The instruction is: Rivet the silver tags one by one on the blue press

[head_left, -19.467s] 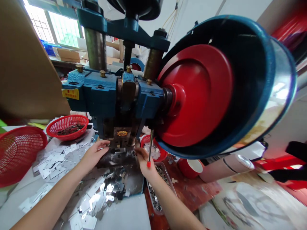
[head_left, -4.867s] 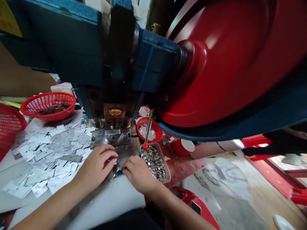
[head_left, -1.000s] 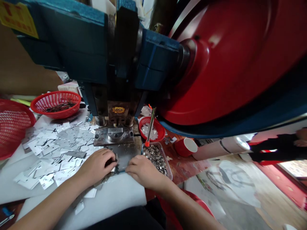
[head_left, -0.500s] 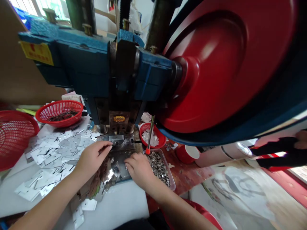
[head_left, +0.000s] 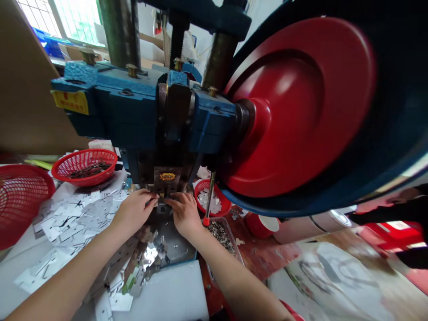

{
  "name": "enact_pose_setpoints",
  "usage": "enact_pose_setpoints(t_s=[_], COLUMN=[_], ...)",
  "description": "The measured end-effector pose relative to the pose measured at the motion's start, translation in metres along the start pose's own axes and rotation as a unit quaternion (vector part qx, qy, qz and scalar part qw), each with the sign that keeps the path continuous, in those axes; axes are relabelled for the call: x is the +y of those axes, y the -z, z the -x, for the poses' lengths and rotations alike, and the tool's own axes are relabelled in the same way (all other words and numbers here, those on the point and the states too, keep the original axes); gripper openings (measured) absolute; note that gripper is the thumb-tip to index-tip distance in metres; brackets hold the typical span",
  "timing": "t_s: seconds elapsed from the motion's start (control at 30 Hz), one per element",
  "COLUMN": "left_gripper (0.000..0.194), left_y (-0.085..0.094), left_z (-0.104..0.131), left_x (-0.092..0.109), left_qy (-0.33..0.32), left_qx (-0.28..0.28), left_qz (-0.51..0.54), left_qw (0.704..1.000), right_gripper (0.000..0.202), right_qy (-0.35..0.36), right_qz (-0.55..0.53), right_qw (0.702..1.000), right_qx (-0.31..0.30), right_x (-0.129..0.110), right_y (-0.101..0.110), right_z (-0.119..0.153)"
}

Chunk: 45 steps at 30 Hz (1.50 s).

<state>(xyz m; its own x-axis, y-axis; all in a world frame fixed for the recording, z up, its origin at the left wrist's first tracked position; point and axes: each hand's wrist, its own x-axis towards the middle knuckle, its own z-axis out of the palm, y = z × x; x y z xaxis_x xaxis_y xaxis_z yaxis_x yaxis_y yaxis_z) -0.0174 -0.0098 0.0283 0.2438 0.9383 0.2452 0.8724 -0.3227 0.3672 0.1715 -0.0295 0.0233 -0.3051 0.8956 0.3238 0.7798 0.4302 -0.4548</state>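
Fingers (head_left: 149, 195) of left hand (head_left: 133, 210) and right hand (head_left: 186, 217), nearly closed (any hold, I cannot tell), crowd the press (head_left: 174, 113), probably loading; next needs fingertips clear.

Barred window (head_left: 75, 22) bright at back left

Daylight whitens its panes, with a blue bin (head_left: 55, 45) just beneath. A pale wall (head_left: 263, 15) stands behind; tan floor (head_left: 384, 272) shows right of the scuffed red bench (head_left: 264, 249).

Blue press (head_left: 132, 118), red flywheel (head_left: 297, 116)
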Motion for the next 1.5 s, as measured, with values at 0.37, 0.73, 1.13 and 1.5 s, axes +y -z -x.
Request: enact_pose_setpoints(t_s=[0.37, 0.73, 1.13, 1.5], left_gripper=[0.03, 0.029, 0.03, 0.026], left_y=[-0.008, -0.011, -0.034, -0.026], left_z=[-0.005, -0.004, -0.015, -0.012], left_x=[-0.008, -0.004, -0.014, -0.009], left_qy=[-0.045, -0.001, 0.015, 0.032], left_qx=[0.027, 0.025, 0.011, 0.019], left_qz=[0.019, 0.116, 0.219, 0.265], left_qw=[0.998, 0.993, 0.975, 0.963], right_gripper=[0.031, 0.032, 0.032, 0.033], right_qy=[0.06, 0.053, 0.006, 0.012], right_qz=[0.114, 0.115, 0.09, -0.05], right_qw=[0.991, 0.991, 0.992, 0.999], right_qx=[-0.023, -0.045, -0.083, -0.01], right_x=[-0.004, -0.006, -0.01, 0.001], right_y=[0.004, 0.006, 0.013, 0.009], right_z=[0.0, -0.003, -0.008, -0.014])
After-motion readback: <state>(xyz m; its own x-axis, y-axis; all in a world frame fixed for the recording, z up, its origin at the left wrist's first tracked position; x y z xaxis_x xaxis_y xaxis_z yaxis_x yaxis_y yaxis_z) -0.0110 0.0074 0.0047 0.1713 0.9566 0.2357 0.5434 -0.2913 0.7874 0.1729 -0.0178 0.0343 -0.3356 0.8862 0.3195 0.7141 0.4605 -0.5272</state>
